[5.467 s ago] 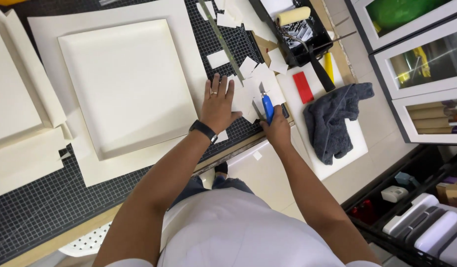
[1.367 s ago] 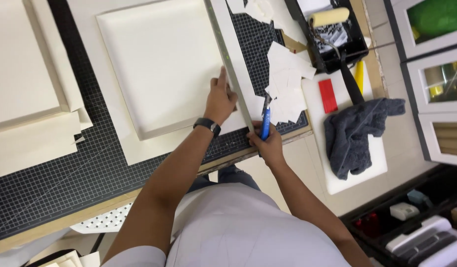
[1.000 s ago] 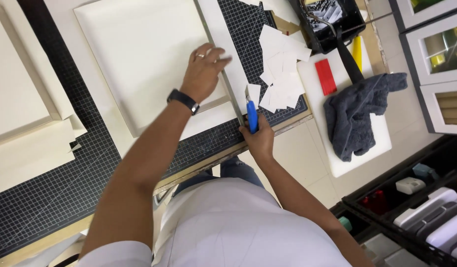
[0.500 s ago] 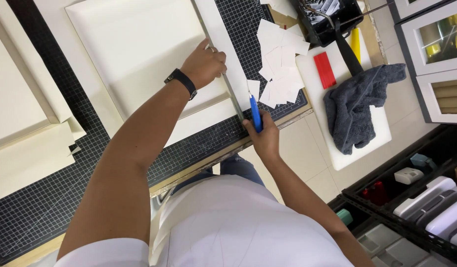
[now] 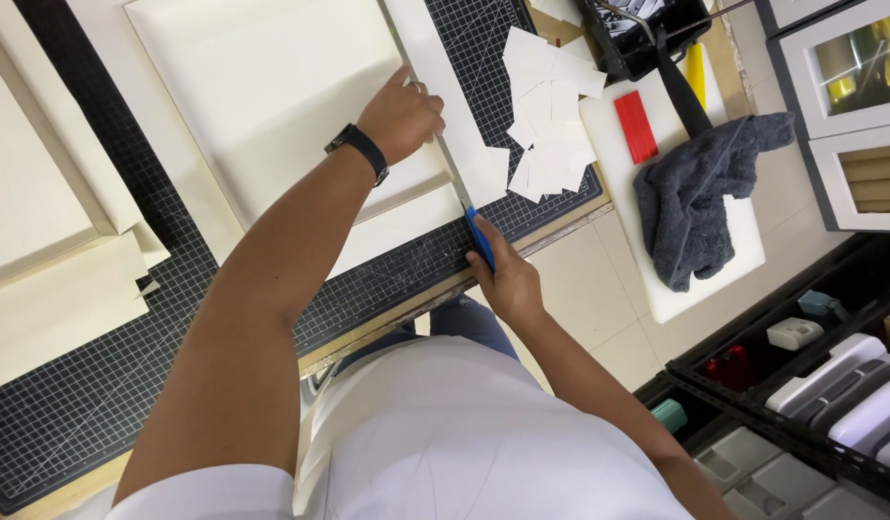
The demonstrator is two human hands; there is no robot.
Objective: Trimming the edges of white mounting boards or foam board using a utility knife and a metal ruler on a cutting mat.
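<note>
A person's left hand [image 5: 402, 116] presses down on a long, thin metal straightedge [image 5: 443, 154], fingers curled loosely together with the tips bearing on the ruler and the cream-coloured square board [image 5: 262, 87] beneath it; a black wristband [image 5: 358, 151] circles the wrist. The right hand [image 5: 508, 279] is closed in a fist-like grip around a blue-handled craft knife [image 5: 480, 238], fingers wrapped tight, the thumb side lying along the handle. The knife sits at the near end of the straightedge, just above the front edge of the black gridded cutting mat [image 5: 98, 385], its tip touching the ruler's edge. The knife's long axis runs with the ruler, on a diagonal from the near right toward the far left, blade end pointing away from the person. To the right of the ruler lies a scatter of small white paper offcuts [image 5: 546, 116], and beyond them a red rectangular block [image 5: 637, 126] and a crumpled dark grey cloth [image 5: 700, 197] rest on a white cutting board [image 5: 695, 289]. Compared with half a second ago, the left hand has shifted a little lower along the straightedge, while the knife remains at the ruler's near end, the right hand's grip unchanged.
</note>
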